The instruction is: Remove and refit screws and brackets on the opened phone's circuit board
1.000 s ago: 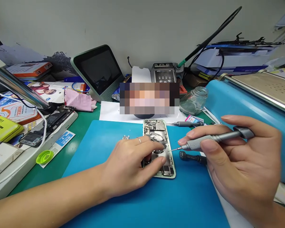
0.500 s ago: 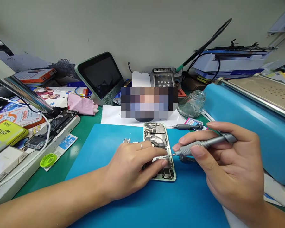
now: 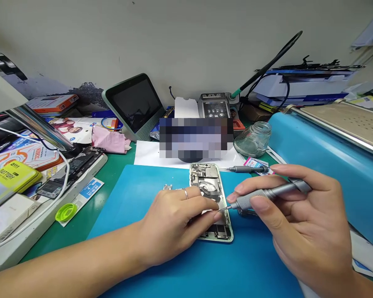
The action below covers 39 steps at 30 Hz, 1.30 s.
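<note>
Pinching grey metal screwdriver (image 3: 267, 193) in right hand (image 3: 301, 231), tip at 3 o'clock edge of opened pale-green phone (image 3: 209, 186); steadying it under open left hand (image 3: 170, 223); likely needing light, square pressure.

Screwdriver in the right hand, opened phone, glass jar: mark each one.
screwdriver (image 3: 248, 198), head view, knurled grey grip.
opened phone (image 3: 209, 179), head view, exposed upper interior.
glass jar (image 3: 253, 140), head view, clear body.

Bright, diffuse light from above; soft shadows lie under the left hand (image 3: 170, 223) and right hand (image 3: 301, 236) on the blue mat (image 3: 136, 186). Wide-angle distortion curves the frame edges; a mosaic patch (image 3: 194, 138) blurs the centre.
</note>
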### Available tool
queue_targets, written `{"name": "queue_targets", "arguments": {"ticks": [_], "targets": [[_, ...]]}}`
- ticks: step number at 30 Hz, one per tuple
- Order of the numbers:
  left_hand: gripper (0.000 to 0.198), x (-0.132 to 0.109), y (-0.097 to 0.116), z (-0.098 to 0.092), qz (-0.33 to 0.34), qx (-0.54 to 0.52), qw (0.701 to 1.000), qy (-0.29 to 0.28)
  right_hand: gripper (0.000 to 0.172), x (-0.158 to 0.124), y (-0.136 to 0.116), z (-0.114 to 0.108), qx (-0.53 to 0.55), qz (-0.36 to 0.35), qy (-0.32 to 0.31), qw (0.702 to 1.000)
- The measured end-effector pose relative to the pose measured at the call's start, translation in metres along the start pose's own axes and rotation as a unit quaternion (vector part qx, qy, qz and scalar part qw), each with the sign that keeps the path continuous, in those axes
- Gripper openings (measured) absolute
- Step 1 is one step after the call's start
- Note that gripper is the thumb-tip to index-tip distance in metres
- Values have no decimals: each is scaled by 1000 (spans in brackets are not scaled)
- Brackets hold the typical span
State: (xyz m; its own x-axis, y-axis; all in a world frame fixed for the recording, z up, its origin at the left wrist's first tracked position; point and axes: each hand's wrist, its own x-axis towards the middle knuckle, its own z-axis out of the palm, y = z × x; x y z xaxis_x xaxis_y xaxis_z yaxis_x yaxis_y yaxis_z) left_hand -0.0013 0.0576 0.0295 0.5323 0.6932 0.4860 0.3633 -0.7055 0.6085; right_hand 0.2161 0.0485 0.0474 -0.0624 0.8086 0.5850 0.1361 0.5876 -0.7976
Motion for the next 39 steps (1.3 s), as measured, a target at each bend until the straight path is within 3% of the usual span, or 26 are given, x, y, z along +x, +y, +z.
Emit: {"name": "queue_targets", "arguments": {"ticks": [39], "targets": [[13, 0, -1, 0, -25, 12, 999, -18, 40, -1, 2, 0, 17, 16, 17, 1000]]}}
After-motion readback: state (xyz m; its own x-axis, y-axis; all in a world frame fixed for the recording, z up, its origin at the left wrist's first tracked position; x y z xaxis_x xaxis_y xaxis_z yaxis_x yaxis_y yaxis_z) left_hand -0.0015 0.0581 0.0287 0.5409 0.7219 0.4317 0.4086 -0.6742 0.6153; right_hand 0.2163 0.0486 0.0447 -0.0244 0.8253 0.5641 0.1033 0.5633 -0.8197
